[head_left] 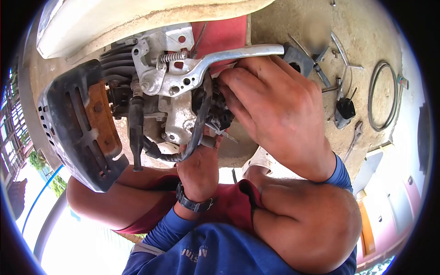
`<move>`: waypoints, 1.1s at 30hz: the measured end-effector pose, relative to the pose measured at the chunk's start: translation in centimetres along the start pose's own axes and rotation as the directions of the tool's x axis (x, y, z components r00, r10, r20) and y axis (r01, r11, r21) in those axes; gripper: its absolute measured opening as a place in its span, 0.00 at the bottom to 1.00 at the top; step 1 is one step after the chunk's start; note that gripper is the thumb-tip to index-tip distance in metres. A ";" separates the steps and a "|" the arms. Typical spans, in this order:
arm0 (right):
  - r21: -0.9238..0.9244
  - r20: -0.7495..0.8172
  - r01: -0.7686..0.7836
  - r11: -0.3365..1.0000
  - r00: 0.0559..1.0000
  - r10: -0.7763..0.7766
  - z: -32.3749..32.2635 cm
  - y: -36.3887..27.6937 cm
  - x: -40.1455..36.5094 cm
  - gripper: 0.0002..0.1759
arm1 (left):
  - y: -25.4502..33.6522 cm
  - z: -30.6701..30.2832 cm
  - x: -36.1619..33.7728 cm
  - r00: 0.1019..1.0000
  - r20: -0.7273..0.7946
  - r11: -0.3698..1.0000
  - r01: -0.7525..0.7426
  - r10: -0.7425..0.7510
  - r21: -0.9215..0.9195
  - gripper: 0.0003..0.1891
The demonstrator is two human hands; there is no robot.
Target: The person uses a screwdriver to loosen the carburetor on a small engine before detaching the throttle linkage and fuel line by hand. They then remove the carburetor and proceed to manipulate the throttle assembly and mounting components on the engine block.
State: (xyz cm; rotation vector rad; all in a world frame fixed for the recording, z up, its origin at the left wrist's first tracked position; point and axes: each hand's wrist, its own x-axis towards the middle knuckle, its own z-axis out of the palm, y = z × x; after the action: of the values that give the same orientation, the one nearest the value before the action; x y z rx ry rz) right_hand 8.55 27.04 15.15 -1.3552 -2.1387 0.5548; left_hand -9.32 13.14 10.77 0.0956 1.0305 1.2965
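Note:
A motorcycle engine [176, 114] with a silver lever [238, 54] and a small coil spring [172, 57] fills the upper middle. My left hand [198, 167], with a dark watch on the wrist, comes up from below and grips a black hose [201, 117] under the engine. My right hand [275, 107] reaches in from the right below the lever. Its bent fingertips are closed on a small black part [219, 112] deep in the engine. The fingers hide what exactly they pinch.
A black slotted heat shield [75, 123] over a rusty pipe juts out at left. On the concrete floor at right lie pliers [316, 64], a wrench [354, 137], a black fitting [344, 110] and a coiled ring [382, 96]. My bent knees fill the bottom.

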 end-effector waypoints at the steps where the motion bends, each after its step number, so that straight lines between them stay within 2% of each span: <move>1: 0.011 -0.010 -0.001 1.000 1.000 0.002 0.1 0.3 0.0 0.13 | 0.0 0.2 0.2 1.000 0.012 0.999 -0.012 0.011 0.048 0.26; 3: 0.021 -0.016 -0.003 1.000 1.000 0.003 0.3 0.9 0.0 0.13 | -0.1 0.4 0.3 1.000 0.022 0.995 -0.023 0.021 0.093 0.25; 5: 0.226 -0.057 -0.008 0.974 0.998 0.022 0.7 1.5 -0.1 0.13 | -0.3 0.4 0.2 0.999 -0.033 1.000 -0.003 0.004 0.031 0.23; 6: 0.226 -0.054 -0.009 0.974 0.998 0.021 0.8 1.6 -0.2 0.13 | -0.3 0.6 0.4 0.999 -0.035 1.000 -0.002 0.004 0.029 0.23; 8: 0.328 -0.043 -0.082 0.941 0.994 0.102 1.0 1.7 -0.4 0.12 | -0.3 1.2 1.0 0.988 0.155 0.999 -0.007 0.013 -0.040 0.25; 9: 0.329 -0.042 -0.083 0.941 0.994 0.102 1.1 1.7 -0.3 0.12 | -0.6 1.2 1.1 0.988 0.154 0.999 -0.007 0.013 -0.040 0.25; 11: 0.414 -0.027 -0.113 0.903 0.990 0.136 1.2 1.8 -0.3 0.11 | -1.4 1.0 1.2 0.963 0.258 0.957 0.000 0.078 -0.291 0.26; 12: 0.414 -0.026 -0.113 0.903 0.990 0.136 1.2 1.9 -0.2 0.11 | -1.4 1.4 1.2 0.963 0.257 0.957 0.000 0.078 -0.291 0.26; 14: 0.378 -0.047 -0.076 0.923 0.994 0.101 1.2 2.0 -0.2 0.11 | -1.2 2.4 1.3 0.992 0.124 0.981 0.005 0.020 -0.194 0.23; 15: 0.380 -0.047 -0.076 0.922 0.994 0.101 1.1 1.8 -0.2 0.11 | -1.5 1.9 1.3 0.992 0.123 0.981 0.003 0.021 -0.193 0.23; 17: 0.242 -0.023 -0.035 0.970 0.999 0.042 0.6 1.5 0.1 0.11 | -2.2 0.6 1.4 0.991 0.129 0.999 -0.031 0.025 0.044 0.25; 21: 0.218 -0.010 0.000 0.976 1.000 0.002 0.2 1.8 0.3 0.12 | -2.2 2.2 1.5 0.992 0.124 0.998 -0.044 0.040 0.036 0.26; 25: 0.310 -0.002 -0.037 0.950 0.999 0.040 0.5 1.9 0.2 0.12 | -1.2 4.0 1.5 0.998 0.053 0.995 -0.045 0.040 0.085 0.26; 30: 0.284 -0.058 -0.013 0.959 0.998 0.031 1.0 1.8 0.0 0.12 | -1.1 3.7 1.2 0.996 0.063 0.995 -0.064 0.059 0.077 0.24; 33: 0.312 -0.064 -0.009 0.950 0.997 0.031 1.0 1.5 0.0 0.12 | -0.9 3.5 0.9 0.998 0.017 0.993 -0.057 0.056 0.101 0.23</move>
State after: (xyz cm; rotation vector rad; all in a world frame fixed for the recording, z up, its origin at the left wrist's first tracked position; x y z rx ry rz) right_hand 8.92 27.60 13.48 -1.2019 -1.8881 0.8050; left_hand -6.38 15.25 11.69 0.2121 1.0876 1.2928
